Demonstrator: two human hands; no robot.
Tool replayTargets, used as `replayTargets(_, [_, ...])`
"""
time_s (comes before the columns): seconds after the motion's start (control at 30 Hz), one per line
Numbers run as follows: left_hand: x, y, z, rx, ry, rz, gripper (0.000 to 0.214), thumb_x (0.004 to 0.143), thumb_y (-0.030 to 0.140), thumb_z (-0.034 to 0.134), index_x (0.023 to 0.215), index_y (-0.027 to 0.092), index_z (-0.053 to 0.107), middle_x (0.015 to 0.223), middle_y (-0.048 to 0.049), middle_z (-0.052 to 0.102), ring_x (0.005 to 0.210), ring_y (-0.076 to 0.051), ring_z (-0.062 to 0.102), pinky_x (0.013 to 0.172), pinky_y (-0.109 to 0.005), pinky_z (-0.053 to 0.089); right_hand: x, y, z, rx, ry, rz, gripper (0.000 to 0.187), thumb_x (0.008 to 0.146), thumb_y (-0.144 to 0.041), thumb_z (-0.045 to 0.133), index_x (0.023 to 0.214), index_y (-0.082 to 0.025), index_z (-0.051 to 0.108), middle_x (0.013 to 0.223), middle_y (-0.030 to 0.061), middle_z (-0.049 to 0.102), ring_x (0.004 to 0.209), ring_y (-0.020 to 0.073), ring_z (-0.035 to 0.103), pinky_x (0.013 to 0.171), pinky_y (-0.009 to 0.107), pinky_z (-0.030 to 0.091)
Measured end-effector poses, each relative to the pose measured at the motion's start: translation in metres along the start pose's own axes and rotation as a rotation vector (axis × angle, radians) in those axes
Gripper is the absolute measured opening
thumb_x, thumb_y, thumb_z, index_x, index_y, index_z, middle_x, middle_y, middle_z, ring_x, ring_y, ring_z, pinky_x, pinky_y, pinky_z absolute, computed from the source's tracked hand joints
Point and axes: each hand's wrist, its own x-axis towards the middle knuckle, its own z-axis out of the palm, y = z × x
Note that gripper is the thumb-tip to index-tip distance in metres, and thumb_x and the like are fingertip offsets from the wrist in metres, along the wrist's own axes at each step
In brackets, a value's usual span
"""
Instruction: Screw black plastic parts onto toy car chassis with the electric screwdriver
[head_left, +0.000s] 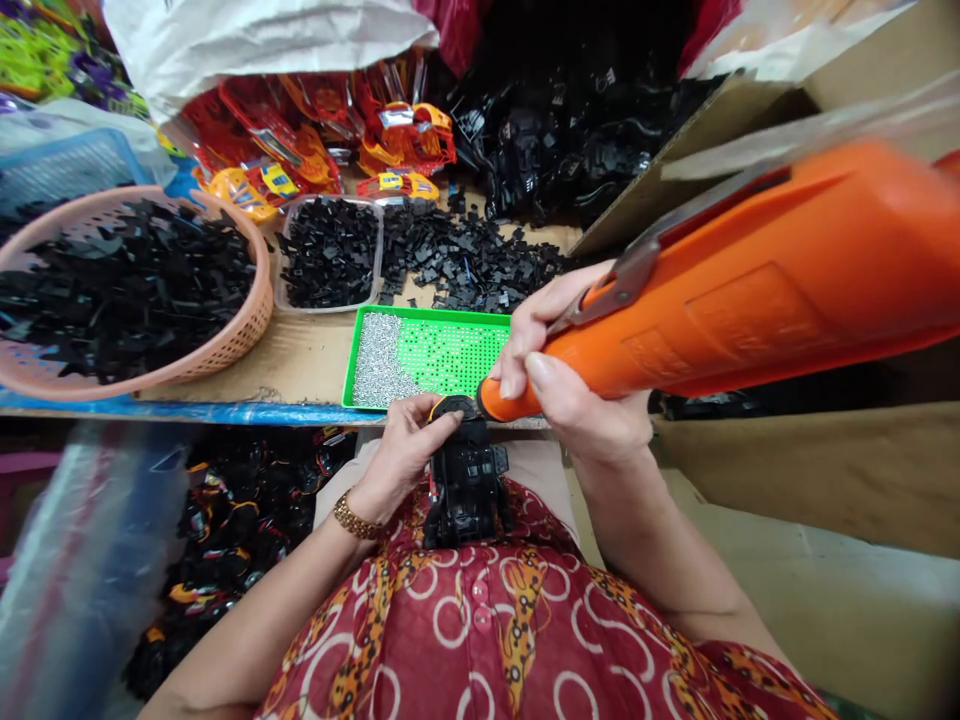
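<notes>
My left hand (409, 440) is closed on the far end of a black toy car (466, 485), its thumb pressed on top. The car lies underside up against my lap, near the table edge. My right hand (574, 385) grips an orange electric screwdriver (750, 290) near its nose. The tool slants in from the upper right, and its tip meets the car's far end; the bit itself is hidden. Just beyond the car is a green perforated tray (457, 345), with small silver screws (384, 350) heaped at its left side.
A pink basket (259, 300) and a clear plastic tub (377, 255) hold small black parts. More black parts (465, 250) lie loose beside them. Orange car bodies (409, 135) and black chassis (525, 150) are piled behind. Several car assemblies (232, 530) lie below left. Cardboard (810, 470) stands at right.
</notes>
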Motion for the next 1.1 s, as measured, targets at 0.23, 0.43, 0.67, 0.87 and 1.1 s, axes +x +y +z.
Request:
replayTargets(0.23, [-0.006,0.002,0.0,-0.12,-0.055,-0.098,0.032,0.068,0.042,0.091,0.08,0.015,0.079,0.069,-0.0003,0.071,0.058,-0.011,0.059,0.056,-0.022,0.048,0.022,-0.035,-0.008,0.079,0.075,-0.25,0.028,0.076,-0.016,0.077,0.099,-0.032,0.078,0.091,-0.0056,0.07,0.054,0.0096,0.063,0.05,0.028,0.052])
replayTargets(0.43, [-0.007,0.003,-0.001,-0.134,-0.074,-0.073,0.03,0.071,0.042,0.091,0.078,0.016,0.078,0.068,0.0012,0.069,0.057,-0.01,0.058,0.054,-0.021,0.046,0.027,-0.028,-0.026,0.02,0.022,-0.123,0.038,0.071,-0.023,0.09,0.105,-0.031,0.077,0.094,-0.0052,0.073,0.059,0.0114,0.065,0.056,0.028,0.058])
replayTargets(0.67, [-0.013,-0.001,0.004,-0.208,-0.092,-0.129,0.027,0.074,0.041,0.088,0.088,0.02,0.08,0.074,0.0003,0.073,0.062,-0.014,0.063,0.061,-0.026,0.051,0.04,-0.001,-0.048,-0.018,-0.202,0.033,0.057,0.06,-0.034,0.1,0.104,-0.024,0.065,0.09,-0.0025,0.07,0.066,0.016,0.071,0.076,0.041,0.068])
replayTargets(0.87, [-0.018,0.0,0.003,-0.198,-0.033,-0.154,0.025,0.083,0.044,0.081,0.097,0.024,0.079,0.084,-0.0013,0.074,0.071,-0.016,0.066,0.066,-0.028,0.053,0.038,0.026,-0.05,0.025,-0.094,-0.032,0.055,0.065,-0.038,0.097,0.106,-0.028,0.062,0.096,-0.0038,0.067,0.057,0.0114,0.067,0.056,0.033,0.066])
replayTargets(1.1, [-0.014,0.008,0.004,-0.188,-0.056,-0.121,0.029,0.078,0.046,0.084,0.092,0.021,0.077,0.078,-0.0013,0.072,0.062,-0.015,0.063,0.06,-0.027,0.053,0.029,0.022,-0.04,-0.023,0.0,-0.036,0.044,0.07,-0.023,0.092,0.107,-0.028,0.069,0.096,-0.0032,0.071,0.055,0.009,0.066,0.057,0.029,0.065])
